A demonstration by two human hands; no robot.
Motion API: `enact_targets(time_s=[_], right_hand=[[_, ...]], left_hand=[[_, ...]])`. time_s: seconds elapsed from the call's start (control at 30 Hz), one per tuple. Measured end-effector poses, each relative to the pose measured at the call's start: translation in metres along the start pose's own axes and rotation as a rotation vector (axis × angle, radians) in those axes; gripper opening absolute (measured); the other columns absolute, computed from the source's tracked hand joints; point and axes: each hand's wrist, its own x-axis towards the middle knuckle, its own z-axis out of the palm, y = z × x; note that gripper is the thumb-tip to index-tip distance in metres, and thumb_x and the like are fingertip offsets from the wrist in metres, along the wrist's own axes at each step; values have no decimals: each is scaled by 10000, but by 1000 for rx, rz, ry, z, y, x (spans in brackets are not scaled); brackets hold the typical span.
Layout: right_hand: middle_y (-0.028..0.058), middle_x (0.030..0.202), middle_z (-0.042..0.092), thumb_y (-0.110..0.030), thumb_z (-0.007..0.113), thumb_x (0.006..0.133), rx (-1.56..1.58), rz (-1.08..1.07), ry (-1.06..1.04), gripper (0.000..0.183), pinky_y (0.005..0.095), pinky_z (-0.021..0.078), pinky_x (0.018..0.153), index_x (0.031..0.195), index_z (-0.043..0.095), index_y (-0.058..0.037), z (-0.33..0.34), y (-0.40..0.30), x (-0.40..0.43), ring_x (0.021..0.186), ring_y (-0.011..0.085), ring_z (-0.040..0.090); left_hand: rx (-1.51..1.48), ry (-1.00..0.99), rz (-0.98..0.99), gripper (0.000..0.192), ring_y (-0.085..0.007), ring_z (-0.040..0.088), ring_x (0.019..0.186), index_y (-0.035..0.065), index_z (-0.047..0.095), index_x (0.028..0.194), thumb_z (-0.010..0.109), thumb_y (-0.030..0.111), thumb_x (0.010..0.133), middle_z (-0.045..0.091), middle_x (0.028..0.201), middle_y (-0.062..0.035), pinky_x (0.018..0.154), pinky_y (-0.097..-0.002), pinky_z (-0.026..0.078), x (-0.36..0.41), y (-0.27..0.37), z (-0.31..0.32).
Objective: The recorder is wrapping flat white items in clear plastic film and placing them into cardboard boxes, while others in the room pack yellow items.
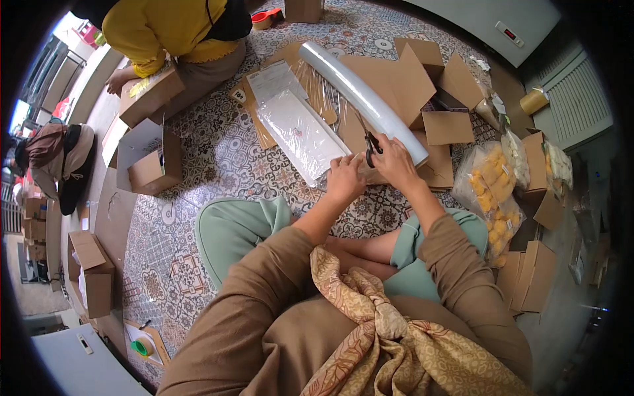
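Observation:
My right hand [395,161] holds a pair of black-handled scissors [369,143], blades pointing up and away from me over clear plastic film. Beside it, my left hand [347,174] presses on the near right corner of a white flat package [303,133] wrapped in shiny film; whether its fingers grip the film I cannot tell. A long roll of clear plastic film [364,99] lies slantwise just right of the package, its near end close to my right hand. Under the package and roll are flat cardboard pieces [267,136]. A paper sheet with writing [277,81] lies at the package's far end.
Open cardboard boxes stand at left [171,171], lower left [99,292] and right [448,127]. Bags of yellow items [493,178] lie near my right knee. A person in yellow [163,34] handles a box at upper left; another person [59,153] is farther left. A green tape dispenser [142,347] lies lower left.

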Motion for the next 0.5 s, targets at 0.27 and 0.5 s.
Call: enact_targets(time_s=[0.27,0.5], right_hand=[[187,797,621,-267,625,791,59,321,30,367,392,456,719,1016,493,-8,-19,46,-7,816,358,596],[167,789,623,-276,649,762,74,209,67,367,372,453,699,1007,549,-21,-22,44,-7,790,305,603]], left_hand=[[-517,331,-690,568,-377,378,1152,6,472,1170,647,241,684,441,1235,-194,882,-462,404,49,-91,-38],[-341,302,-1048,828,-375,356,1158,62,283,1307,721,192,616,402,1218,-217,931,-435,355,16,-62,-23]])
